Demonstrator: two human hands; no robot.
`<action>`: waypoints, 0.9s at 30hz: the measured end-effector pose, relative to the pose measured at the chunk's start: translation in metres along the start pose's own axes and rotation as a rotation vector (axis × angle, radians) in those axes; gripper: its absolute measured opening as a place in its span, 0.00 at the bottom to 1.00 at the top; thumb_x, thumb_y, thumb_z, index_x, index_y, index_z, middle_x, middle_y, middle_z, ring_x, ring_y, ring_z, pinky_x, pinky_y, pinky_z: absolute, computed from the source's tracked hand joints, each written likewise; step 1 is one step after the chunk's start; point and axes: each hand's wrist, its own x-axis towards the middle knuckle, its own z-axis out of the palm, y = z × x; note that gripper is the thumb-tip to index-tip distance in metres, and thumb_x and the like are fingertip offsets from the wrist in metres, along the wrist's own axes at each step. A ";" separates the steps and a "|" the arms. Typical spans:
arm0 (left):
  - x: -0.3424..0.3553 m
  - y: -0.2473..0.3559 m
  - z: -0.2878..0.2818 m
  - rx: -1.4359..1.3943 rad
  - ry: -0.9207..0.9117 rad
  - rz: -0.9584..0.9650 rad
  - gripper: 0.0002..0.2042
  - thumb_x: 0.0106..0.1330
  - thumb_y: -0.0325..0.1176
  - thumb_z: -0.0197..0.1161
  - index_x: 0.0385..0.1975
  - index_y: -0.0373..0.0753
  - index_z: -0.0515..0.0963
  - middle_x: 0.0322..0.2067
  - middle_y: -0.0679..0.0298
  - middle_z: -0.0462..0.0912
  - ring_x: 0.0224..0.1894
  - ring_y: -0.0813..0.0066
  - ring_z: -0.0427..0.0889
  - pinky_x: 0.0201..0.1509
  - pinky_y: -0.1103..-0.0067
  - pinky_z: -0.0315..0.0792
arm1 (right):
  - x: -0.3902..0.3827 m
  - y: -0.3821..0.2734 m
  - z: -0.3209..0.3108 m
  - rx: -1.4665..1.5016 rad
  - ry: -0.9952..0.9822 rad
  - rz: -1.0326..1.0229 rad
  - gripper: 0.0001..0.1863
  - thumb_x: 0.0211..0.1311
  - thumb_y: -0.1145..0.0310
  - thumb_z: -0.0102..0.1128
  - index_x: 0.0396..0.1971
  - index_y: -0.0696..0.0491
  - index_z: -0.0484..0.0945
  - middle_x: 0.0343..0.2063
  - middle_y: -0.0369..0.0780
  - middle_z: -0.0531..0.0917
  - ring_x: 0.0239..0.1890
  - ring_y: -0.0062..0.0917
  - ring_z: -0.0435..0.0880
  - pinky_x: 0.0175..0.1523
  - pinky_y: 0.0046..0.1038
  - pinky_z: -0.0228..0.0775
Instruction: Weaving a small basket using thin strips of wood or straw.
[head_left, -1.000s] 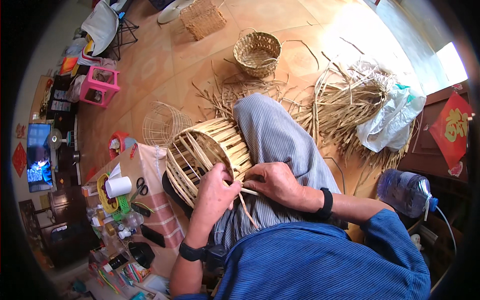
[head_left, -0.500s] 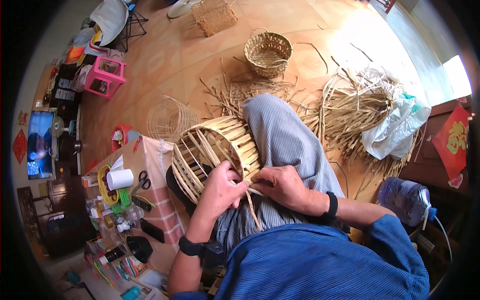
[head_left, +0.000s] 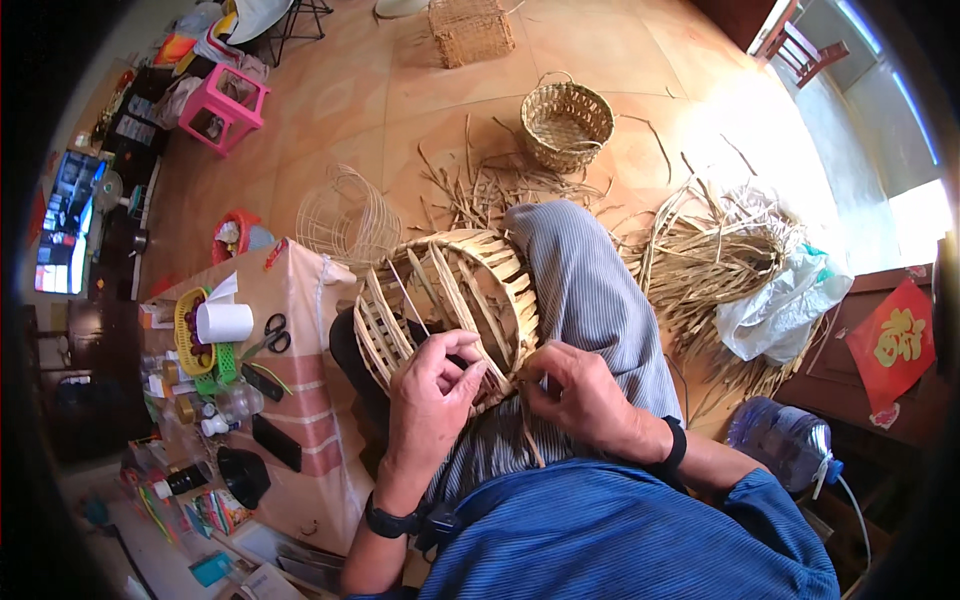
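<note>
Weaving the splint basket (head_left: pixel 524 296) seems underway. Left hand (head_left: pixel 437 385) pinches it; right hand (head_left: pixel 572 388) curls at its edge, hold unclear. Steady tension seems needed next.

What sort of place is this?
Likely a home living room doubling as a craft space: a lit TV screen, a pink plastic stool, and a slatted basket beside the person's knee.
</note>
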 end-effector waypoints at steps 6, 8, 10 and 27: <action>-0.007 0.000 0.011 0.158 -0.064 0.253 0.19 0.59 0.28 0.81 0.49 0.37 0.84 0.43 0.64 0.79 0.33 0.76 0.79 0.38 0.77 0.78 | 0.003 -0.001 -0.008 0.491 -0.117 0.328 0.10 0.74 0.68 0.66 0.36 0.60 0.78 0.27 0.44 0.85 0.27 0.26 0.85 0.36 0.30 0.77; -0.006 -0.009 0.017 0.166 -0.062 0.268 0.19 0.58 0.29 0.82 0.49 0.37 0.84 0.42 0.64 0.78 0.33 0.75 0.78 0.38 0.77 0.78 | 0.004 -0.005 -0.014 0.357 -0.171 0.302 0.11 0.76 0.67 0.64 0.35 0.60 0.79 0.25 0.43 0.85 0.26 0.27 0.85 0.35 0.31 0.77; -0.003 -0.019 0.023 0.108 -0.064 0.266 0.19 0.57 0.31 0.83 0.46 0.38 0.83 0.39 0.64 0.75 0.33 0.74 0.77 0.39 0.76 0.77 | 0.001 -0.010 -0.023 0.151 -0.230 0.235 0.15 0.83 0.65 0.58 0.35 0.60 0.81 0.21 0.39 0.84 0.27 0.17 0.85 0.33 0.27 0.75; 0.000 -0.045 0.034 0.040 0.089 0.489 0.14 0.58 0.34 0.83 0.39 0.41 0.85 0.37 0.66 0.78 0.34 0.77 0.81 0.36 0.77 0.78 | -0.001 -0.021 -0.033 0.435 -0.315 0.450 0.18 0.85 0.59 0.55 0.37 0.58 0.81 0.18 0.31 0.79 0.22 0.11 0.76 0.28 0.22 0.67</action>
